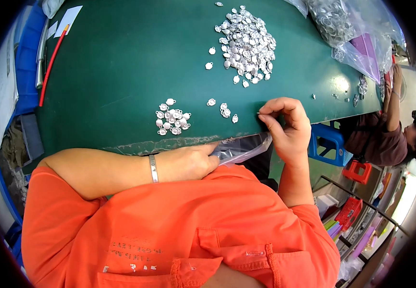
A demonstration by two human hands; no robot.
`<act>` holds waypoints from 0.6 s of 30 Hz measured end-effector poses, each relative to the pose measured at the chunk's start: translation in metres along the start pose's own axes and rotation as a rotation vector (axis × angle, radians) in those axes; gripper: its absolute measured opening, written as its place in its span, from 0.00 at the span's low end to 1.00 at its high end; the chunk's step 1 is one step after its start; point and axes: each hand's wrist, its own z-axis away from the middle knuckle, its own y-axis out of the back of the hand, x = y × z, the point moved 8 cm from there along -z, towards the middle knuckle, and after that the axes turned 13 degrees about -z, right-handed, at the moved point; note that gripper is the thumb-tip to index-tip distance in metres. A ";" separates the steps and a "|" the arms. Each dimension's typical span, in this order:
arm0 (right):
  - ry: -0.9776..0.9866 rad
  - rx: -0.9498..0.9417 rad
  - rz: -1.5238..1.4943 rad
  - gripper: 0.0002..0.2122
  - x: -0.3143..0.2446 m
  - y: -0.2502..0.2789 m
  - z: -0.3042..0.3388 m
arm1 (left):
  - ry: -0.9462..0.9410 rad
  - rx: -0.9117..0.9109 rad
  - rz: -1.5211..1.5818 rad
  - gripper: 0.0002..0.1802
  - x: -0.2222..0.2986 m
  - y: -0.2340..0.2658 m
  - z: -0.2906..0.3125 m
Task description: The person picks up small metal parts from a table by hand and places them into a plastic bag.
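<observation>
My left hand (193, 161) is closed at the table's front edge, gripping the rim of a clear plastic bag (241, 152) that hangs below the edge. Thumb and forefinger of my right hand (288, 126) are pinched together just above the tabletop; a tiny pale edge of a small metal piece (259, 113) peeks out between them, the rest hidden. Left of that hand lie a few loose silver metal charms (225, 110), round with small loops. A small cluster of the same charms (173, 117) rests farther left. Beyond, a large heap of them (249, 45) covers the table's far middle.
Clear bags of metal parts (332, 24) stand at the far right. A red pencil (54, 65) and white paper (68, 21) lie at the left beside a blue bin (28, 62). Another person (378, 134) sits at the right, near a blue stool (330, 144).
</observation>
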 end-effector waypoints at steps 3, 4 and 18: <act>-0.013 -0.021 -0.208 0.11 -0.004 -0.003 0.003 | 0.007 0.002 0.022 0.07 -0.001 -0.001 0.001; -0.031 -0.047 -0.317 0.10 -0.006 -0.006 0.003 | 0.016 -0.016 0.045 0.08 -0.002 -0.001 0.001; 0.056 -0.228 -0.024 0.10 -0.012 -0.032 -0.004 | 0.016 -0.017 0.005 0.08 0.000 -0.003 0.000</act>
